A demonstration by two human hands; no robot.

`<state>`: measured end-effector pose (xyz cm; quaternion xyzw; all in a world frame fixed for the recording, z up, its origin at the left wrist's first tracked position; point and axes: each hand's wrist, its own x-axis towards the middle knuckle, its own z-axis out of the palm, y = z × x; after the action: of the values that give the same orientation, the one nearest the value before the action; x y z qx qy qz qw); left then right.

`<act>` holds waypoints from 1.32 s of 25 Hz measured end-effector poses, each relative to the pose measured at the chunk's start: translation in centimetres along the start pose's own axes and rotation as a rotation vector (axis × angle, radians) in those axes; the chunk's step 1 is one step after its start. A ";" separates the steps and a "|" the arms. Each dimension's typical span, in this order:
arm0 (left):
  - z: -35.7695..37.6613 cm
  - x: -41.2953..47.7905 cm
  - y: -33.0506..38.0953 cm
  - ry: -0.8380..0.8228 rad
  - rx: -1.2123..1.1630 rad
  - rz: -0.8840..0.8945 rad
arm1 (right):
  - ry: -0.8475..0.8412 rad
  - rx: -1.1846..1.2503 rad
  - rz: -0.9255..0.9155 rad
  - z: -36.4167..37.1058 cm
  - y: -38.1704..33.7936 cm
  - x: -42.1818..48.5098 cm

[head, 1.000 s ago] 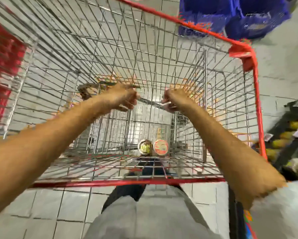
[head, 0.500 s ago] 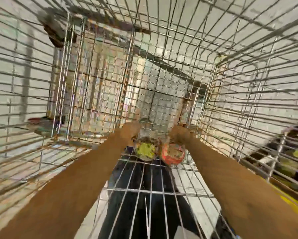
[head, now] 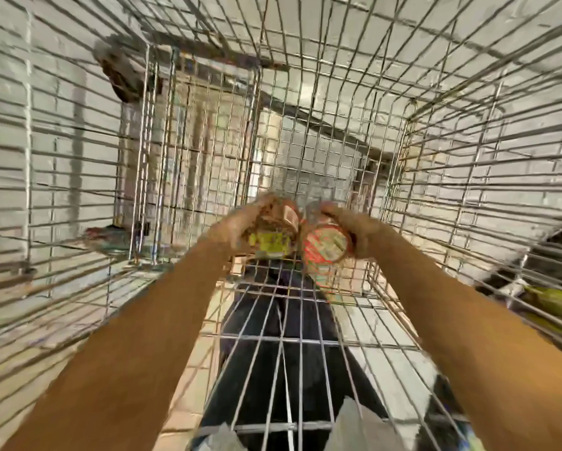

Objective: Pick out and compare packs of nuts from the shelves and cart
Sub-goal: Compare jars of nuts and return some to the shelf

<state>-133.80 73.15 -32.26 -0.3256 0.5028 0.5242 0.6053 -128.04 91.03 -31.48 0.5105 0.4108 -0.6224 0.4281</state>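
Observation:
Both my arms reach down into a wire shopping cart. My left hand grips a clear pack of nuts with a yellow-green label. My right hand grips a second clear pack with a red label. The two packs are side by side, almost touching, lifted a little above the cart's wire floor, labels turned towards me. The frame is blurred, so the label print is unreadable.
Wire walls of the cart close in on the left, right and far end. Tiled floor and my dark trousers show through the mesh. Shelf goods in yellow-green wrapping sit outside the cart at right.
My hands went from the cart's far end down to the two packs at the near end, closed round them and raised them slightly. The camera dipped deep into the cart.

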 end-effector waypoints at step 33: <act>35.0 -46.2 -44.2 -1.095 1.091 0.595 | 0.695 1.356 -1.595 2.7 65.5 -54.2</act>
<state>-79.34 80.70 15.64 0.4618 0.3856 0.4293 0.6736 -60.35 75.19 17.51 0.3751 0.2937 -0.6390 -0.6040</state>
